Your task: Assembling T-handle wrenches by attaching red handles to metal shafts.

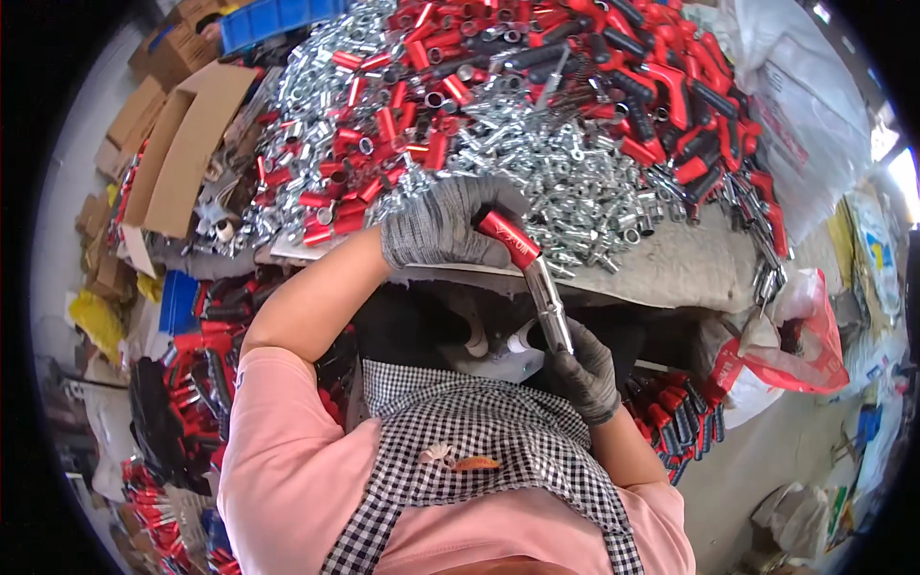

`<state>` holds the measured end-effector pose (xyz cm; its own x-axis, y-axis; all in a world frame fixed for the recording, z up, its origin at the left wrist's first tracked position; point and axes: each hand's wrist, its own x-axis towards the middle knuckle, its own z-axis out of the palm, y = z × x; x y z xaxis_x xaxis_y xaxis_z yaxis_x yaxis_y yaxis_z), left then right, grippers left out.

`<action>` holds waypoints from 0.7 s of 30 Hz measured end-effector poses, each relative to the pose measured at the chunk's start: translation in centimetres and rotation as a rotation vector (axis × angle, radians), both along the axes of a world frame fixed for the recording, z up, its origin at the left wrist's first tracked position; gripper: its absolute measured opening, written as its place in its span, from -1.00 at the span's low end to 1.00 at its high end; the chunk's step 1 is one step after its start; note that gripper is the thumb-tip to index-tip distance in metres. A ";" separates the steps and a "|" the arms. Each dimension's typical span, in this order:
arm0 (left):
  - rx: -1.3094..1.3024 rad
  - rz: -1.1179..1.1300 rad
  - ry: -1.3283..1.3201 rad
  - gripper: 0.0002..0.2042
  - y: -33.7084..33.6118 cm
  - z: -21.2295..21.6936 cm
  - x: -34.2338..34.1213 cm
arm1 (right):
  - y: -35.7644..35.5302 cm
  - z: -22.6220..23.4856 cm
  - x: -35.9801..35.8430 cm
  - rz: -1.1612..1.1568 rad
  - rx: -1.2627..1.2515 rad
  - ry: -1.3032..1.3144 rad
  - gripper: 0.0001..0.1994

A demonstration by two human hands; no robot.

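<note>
Both my hands wear grey knit gloves. Above the near edge of the heaped table, my left hand (446,225) is closed around the upper end of a red sleeve (508,238). A shiny metal tube (544,292) extends from that sleeve, slanting down to the right. My right hand (586,377), lower and nearer my body, grips the tube's bottom end. Sleeve and tube form one straight piece between the hands. Just beyond my left hand lie loose red sleeves (387,125) and small silvery metal fittings (565,182) in a heap.
Red tools with black grips (671,91) pile up at the far right. An open cardboard box (182,153) stands left, a blue bin (278,21) behind it. Clear plastic bags (805,105) line the right side. More red-and-black tools (685,417) sit below the table.
</note>
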<state>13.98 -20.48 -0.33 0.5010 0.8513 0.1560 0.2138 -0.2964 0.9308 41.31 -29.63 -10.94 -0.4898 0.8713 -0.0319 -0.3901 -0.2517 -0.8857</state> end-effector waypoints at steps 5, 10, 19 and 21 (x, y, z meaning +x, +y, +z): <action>-0.001 0.086 -0.065 -0.60 -2.4 -1.4 -3.1 | -0.3 1.3 -2.7 0.084 0.009 0.010 -0.40; -0.112 0.185 -0.520 -0.47 -4.2 -3.9 -2.8 | 0.1 2.0 -4.5 0.181 -0.005 0.004 -0.37; -0.318 0.124 -0.820 -0.19 -7.1 -9.2 -0.2 | -1.3 -0.7 -8.6 0.234 -0.181 0.107 -0.36; -0.384 0.110 -0.916 -0.19 -7.8 -9.1 0.1 | -1.3 -1.6 -8.6 0.336 -0.152 0.119 -0.39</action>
